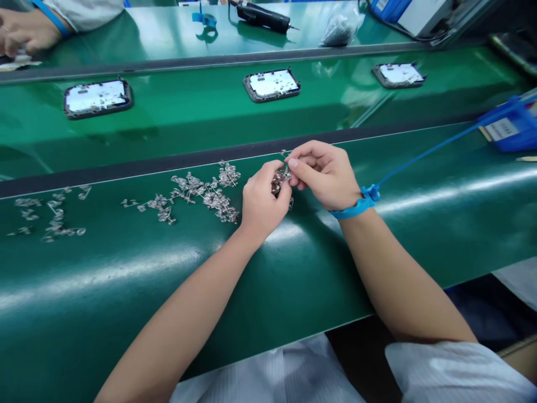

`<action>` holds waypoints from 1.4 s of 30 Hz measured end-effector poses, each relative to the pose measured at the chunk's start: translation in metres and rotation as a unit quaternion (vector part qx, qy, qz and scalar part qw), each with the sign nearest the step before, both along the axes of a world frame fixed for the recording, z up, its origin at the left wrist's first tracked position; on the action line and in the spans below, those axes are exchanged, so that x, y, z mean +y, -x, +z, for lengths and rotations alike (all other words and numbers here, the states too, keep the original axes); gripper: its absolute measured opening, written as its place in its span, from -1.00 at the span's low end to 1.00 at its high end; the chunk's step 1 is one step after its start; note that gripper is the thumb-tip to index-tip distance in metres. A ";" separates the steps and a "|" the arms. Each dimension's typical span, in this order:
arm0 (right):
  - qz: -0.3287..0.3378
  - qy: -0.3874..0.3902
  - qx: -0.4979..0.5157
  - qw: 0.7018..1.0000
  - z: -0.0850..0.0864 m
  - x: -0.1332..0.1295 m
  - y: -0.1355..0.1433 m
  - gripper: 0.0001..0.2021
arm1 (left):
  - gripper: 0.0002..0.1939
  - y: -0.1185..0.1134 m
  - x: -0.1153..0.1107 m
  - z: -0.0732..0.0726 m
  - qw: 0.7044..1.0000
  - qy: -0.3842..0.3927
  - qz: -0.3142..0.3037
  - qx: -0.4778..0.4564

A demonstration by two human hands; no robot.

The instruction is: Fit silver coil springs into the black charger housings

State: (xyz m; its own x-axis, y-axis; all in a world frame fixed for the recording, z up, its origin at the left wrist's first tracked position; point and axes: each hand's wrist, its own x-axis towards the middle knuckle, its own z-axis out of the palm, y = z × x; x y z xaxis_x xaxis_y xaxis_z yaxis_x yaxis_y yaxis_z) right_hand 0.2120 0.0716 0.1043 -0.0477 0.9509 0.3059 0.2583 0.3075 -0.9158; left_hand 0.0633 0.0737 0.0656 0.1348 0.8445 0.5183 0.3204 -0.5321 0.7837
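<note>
My left hand (265,196) is curled round a clump of small metal spring pieces (277,182), some showing between thumb and fingers. Right up against it, my right hand (321,173) pinches with thumb and forefinger at the edge of the clump; a thin wire piece (284,153) sticks up by its fingertips. What exactly the right fingertips grip is too small to be sure of. A blue wrist strap (354,207) circles my right wrist. Left of my hands, a loose pile of the same metal springs (218,204) lies on the green table, with a smaller scatter (56,221) further left.
Behind a dark rail, three device shells with white boards (98,98) (272,84) (400,74) sit on the green line. Beyond are an electric screwdriver (264,17), a clear bag (342,28) and another person's hand (31,31). The strap's blue cord (428,151) runs towards a blue bin (514,126).
</note>
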 end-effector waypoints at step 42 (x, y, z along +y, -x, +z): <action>0.003 -0.022 0.009 1.000 0.003 0.003 -0.011 -0.64 | -0.64 0.000 0.001 0.002 0.991 0.018 -0.001 -0.134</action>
